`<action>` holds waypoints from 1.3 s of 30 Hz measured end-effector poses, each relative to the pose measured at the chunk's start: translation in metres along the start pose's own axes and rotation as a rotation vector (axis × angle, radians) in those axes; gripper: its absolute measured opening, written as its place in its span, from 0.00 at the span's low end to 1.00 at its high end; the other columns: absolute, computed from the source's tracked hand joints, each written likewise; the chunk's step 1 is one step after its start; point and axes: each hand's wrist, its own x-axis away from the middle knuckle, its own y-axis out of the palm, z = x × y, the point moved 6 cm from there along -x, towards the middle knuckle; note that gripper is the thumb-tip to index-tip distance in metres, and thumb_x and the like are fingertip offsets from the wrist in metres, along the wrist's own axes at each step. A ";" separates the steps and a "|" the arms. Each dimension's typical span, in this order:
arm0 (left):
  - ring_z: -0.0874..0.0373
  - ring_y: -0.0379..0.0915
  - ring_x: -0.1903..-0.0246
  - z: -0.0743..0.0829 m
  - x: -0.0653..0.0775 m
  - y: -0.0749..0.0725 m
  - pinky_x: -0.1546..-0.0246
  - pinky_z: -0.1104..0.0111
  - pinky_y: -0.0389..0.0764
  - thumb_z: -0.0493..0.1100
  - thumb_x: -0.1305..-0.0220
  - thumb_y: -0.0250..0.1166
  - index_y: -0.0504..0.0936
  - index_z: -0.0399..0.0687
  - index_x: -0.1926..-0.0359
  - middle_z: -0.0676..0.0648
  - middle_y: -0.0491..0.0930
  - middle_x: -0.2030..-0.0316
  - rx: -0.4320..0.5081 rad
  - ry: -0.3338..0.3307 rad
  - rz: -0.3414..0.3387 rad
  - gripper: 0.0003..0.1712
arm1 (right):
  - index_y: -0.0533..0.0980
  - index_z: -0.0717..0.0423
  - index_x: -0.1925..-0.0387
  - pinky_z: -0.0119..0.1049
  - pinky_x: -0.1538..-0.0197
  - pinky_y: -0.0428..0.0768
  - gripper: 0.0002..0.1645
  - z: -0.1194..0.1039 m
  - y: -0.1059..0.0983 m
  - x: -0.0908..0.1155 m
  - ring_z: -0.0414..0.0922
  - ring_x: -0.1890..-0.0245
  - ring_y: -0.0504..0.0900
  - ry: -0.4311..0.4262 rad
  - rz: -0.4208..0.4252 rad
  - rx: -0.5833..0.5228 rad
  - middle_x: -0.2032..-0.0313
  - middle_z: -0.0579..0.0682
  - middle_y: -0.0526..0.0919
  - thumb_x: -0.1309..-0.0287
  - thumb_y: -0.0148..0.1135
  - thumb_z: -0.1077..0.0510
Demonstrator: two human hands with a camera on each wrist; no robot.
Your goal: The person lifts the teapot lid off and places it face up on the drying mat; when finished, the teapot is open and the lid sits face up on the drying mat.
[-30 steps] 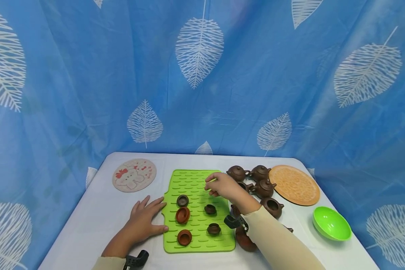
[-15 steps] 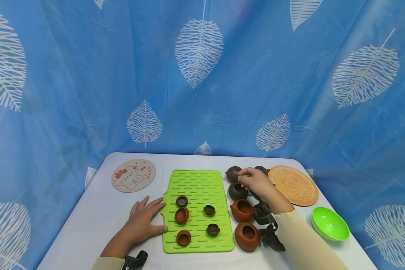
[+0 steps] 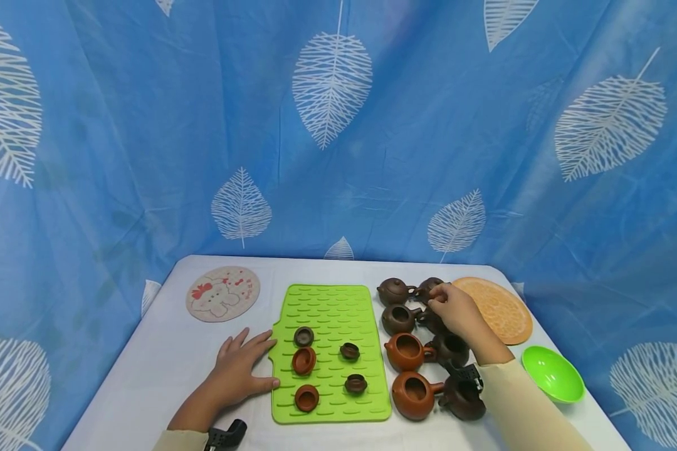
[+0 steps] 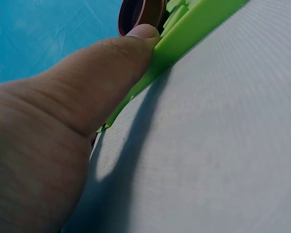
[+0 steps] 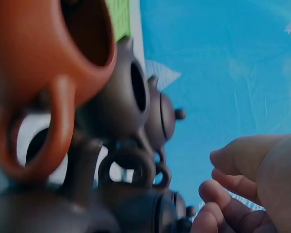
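Observation:
My left hand point(image 3: 242, 369) lies spread at the left edge of a green mat point(image 3: 324, 300), with the thumb on its rim in the left wrist view. Several small teapot lids rest on the mat, among them a red-brown lid point(image 3: 306, 398) and a dark brown lid point(image 3: 350, 351). Over the right column of teapots hovers my right hand point(image 3: 457, 313), fingers loosely bent and nothing between them. Its fingertips are near a lidded dark teapot point(image 3: 427, 289), and another dark teapot point(image 3: 430, 321) is partly hidden beneath. In the right wrist view, thumb and fingers stand apart beside the lid knobs.
Left of these stand a lidded dark teapot point(image 3: 393, 291), a lidless dark teapot point(image 3: 398, 319) and an orange-brown teapot point(image 3: 414, 395). A round orange placemat point(image 3: 496, 307) and a green bowl point(image 3: 553, 374) are farther right. A rabbit-print round mat point(image 3: 223, 294) lies back left.
My right hand has moved from above the green mat rightward, across the left column of teapots, to the right column. The left hand and the lids stay in place.

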 end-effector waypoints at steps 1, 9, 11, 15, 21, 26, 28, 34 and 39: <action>0.31 0.43 0.20 0.000 0.000 0.000 0.24 0.31 0.38 0.76 0.54 0.77 0.75 0.56 0.27 0.51 0.65 0.22 -0.001 0.001 0.001 0.56 | 0.78 0.61 0.43 0.55 0.52 0.83 0.17 0.003 -0.002 0.000 0.60 0.48 0.83 0.004 0.006 0.016 0.48 0.64 0.84 0.27 0.61 0.56; 0.31 0.44 0.20 0.001 0.000 -0.002 0.24 0.30 0.39 0.74 0.54 0.78 0.76 0.56 0.27 0.51 0.66 0.22 0.004 0.003 0.005 0.55 | 0.78 0.63 0.44 0.54 0.55 0.83 0.19 0.021 -0.004 0.002 0.58 0.53 0.81 0.061 0.012 0.021 0.51 0.64 0.82 0.29 0.64 0.56; 0.31 0.44 0.20 0.001 0.000 -0.001 0.24 0.31 0.39 0.74 0.53 0.78 0.76 0.57 0.27 0.51 0.66 0.22 0.003 0.004 0.004 0.55 | 0.77 0.63 0.43 0.55 0.55 0.83 0.19 0.024 -0.004 0.002 0.59 0.53 0.81 0.071 0.013 0.022 0.50 0.65 0.81 0.29 0.64 0.56; 0.31 0.44 0.20 0.001 -0.001 -0.001 0.24 0.31 0.39 0.75 0.53 0.77 0.75 0.57 0.27 0.51 0.66 0.22 0.003 0.009 0.004 0.56 | 0.77 0.64 0.42 0.54 0.56 0.83 0.20 0.029 -0.004 0.003 0.59 0.53 0.81 0.081 0.016 0.003 0.51 0.65 0.81 0.29 0.63 0.56; 0.31 0.44 0.20 0.001 0.000 -0.001 0.24 0.30 0.39 0.74 0.53 0.78 0.75 0.57 0.27 0.51 0.66 0.22 0.000 0.006 0.003 0.56 | 0.77 0.65 0.43 0.51 0.56 0.81 0.20 0.037 -0.005 0.003 0.59 0.52 0.80 0.102 0.016 -0.059 0.50 0.66 0.81 0.30 0.63 0.57; 0.30 0.44 0.20 0.001 0.000 -0.002 0.24 0.30 0.39 0.73 0.53 0.79 0.76 0.56 0.27 0.50 0.66 0.22 0.000 0.002 0.003 0.55 | 0.76 0.66 0.44 0.40 0.62 0.77 0.20 0.047 -0.001 0.003 0.53 0.58 0.77 0.174 -0.002 -0.217 0.51 0.62 0.81 0.30 0.61 0.57; 0.30 0.44 0.20 0.001 0.000 -0.002 0.24 0.30 0.39 0.73 0.53 0.78 0.76 0.56 0.27 0.50 0.66 0.22 0.002 0.002 0.002 0.55 | 0.76 0.67 0.43 0.38 0.64 0.77 0.20 0.050 0.000 0.002 0.50 0.60 0.77 0.193 -0.004 -0.266 0.53 0.61 0.81 0.29 0.61 0.57; 0.31 0.43 0.20 0.001 0.000 -0.002 0.24 0.31 0.39 0.74 0.53 0.78 0.75 0.56 0.27 0.51 0.66 0.22 0.005 0.003 -0.003 0.56 | 0.75 0.65 0.43 0.38 0.67 0.74 0.19 0.054 0.002 0.002 0.47 0.66 0.75 0.222 -0.006 -0.309 0.58 0.56 0.79 0.27 0.60 0.57; 0.31 0.43 0.20 0.001 0.000 -0.001 0.24 0.31 0.39 0.75 0.53 0.77 0.75 0.57 0.27 0.51 0.66 0.22 0.004 0.003 -0.001 0.56 | 0.75 0.63 0.42 0.40 0.64 0.75 0.18 0.050 0.000 0.003 0.52 0.60 0.77 0.214 0.016 -0.265 0.52 0.61 0.79 0.25 0.59 0.56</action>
